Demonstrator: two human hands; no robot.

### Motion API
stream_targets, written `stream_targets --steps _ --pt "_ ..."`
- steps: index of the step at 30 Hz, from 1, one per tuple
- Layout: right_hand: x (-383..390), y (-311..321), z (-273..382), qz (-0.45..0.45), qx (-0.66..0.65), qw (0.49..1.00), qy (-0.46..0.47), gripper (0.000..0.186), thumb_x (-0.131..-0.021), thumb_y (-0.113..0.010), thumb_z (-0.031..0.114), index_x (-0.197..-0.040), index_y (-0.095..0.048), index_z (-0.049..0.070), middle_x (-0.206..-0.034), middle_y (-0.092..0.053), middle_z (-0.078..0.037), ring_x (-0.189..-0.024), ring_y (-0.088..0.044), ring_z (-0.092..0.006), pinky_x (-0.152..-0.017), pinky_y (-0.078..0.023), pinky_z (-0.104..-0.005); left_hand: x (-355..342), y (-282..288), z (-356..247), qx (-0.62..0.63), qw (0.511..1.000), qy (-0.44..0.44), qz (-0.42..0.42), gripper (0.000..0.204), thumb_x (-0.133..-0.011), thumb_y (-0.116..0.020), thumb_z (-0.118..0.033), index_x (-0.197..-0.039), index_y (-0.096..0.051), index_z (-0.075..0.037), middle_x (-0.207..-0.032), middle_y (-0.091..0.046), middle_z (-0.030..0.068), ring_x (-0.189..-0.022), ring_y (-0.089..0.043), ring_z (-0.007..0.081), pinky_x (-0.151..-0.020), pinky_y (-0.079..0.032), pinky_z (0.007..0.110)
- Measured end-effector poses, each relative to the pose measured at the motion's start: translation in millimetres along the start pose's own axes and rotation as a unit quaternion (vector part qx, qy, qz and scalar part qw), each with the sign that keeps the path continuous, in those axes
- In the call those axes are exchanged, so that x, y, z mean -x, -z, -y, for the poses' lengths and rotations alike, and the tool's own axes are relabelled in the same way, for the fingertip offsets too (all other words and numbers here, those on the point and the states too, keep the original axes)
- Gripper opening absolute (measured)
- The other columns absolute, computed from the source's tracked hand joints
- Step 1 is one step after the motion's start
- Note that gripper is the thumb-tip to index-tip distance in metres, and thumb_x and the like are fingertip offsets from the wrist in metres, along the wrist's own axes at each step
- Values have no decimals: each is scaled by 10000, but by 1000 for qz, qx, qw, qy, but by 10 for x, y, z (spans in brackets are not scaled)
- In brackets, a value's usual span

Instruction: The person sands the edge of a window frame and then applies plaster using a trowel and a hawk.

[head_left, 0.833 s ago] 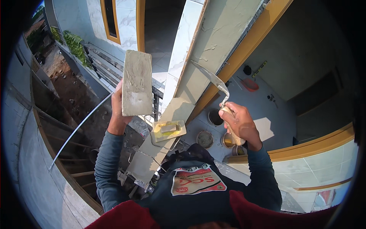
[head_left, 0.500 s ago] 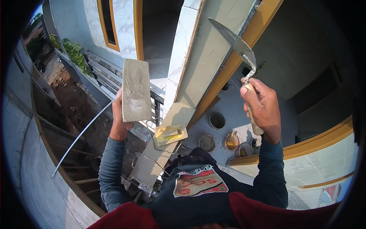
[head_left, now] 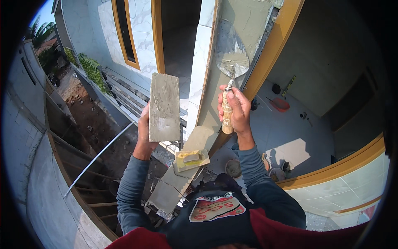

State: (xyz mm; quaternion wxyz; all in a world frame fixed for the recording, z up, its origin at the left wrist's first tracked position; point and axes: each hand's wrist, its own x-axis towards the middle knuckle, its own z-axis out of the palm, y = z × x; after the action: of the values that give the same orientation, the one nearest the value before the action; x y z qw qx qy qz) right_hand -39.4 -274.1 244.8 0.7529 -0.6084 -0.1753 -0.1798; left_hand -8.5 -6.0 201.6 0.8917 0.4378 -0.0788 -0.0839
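Observation:
My left hand is closed behind a rectangular plastering float, whose grey, mortar-smeared face is turned toward me; its handle is hidden. In my right hand is a pointing trowel, gripped by its light wooden handle. The trowel's blade overlaps the freshly plastered strip of wall, its tip pointing up the strip; whether it touches the surface I cannot tell. Below the hands, a second float, yellowish with a raised handle, rests on the ledge.
An orange-brown door frame borders the plastered strip on the right. Buckets and a reddish basin stand on the tiled floor beyond. To the left are a railing, a thin white pipe and a drop to bare earth.
My right hand has swung left with the trowel, bringing its blade across the plastered strip, more upright. The float in my left hand has shifted slightly right and down in view.

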Motion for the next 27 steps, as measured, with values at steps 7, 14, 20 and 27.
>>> stream_targets --steps 7,14,20,27 --pt "312 12 176 -91 36 994 44 383 -1034 -541 259 -1232 -565 -68 -860 -597 -73 -601 -572 -102 -487 -486 -253 -228 47 68 58 997 -12 48 506 -994 -361 -203 -1472 -404 -44 -1337 -584 177 -1112 -659 282 -931 -565 426" --pt "207 -128 138 -46 0 998 34 392 -1041 -536 265 -1253 -554 -65 -867 -604 -72 -604 -570 -95 -492 -479 -245 -811 -954 -518 220 924 -98 296 619 -984 -325 -325 -1542 -300 -56 -1435 -490 236 -1328 -479 462 -1140 -403 552" --pt "-35 -275 273 -29 -20 998 54 391 -1041 -540 280 -1238 -561 -57 -852 -603 -62 -592 -562 -84 -481 -468 -239 -1466 -1531 -1223 144 914 -184 330 573 -987 -355 -274 -1486 -368 7 -1424 -493 242 -1286 -502 506 -1103 -420 587" --pt "-136 -257 154 -12 -29 999 33 390 -1040 -545 279 -1198 -564 -77 -820 -596 -60 -559 -540 -74 -473 -453 -240 -1599 -1552 -1228 95 932 -182 299 528 -1002 -346 -251 -1431 -430 47 -1360 -566 231 -1195 -612 370 -1042 -499 491"
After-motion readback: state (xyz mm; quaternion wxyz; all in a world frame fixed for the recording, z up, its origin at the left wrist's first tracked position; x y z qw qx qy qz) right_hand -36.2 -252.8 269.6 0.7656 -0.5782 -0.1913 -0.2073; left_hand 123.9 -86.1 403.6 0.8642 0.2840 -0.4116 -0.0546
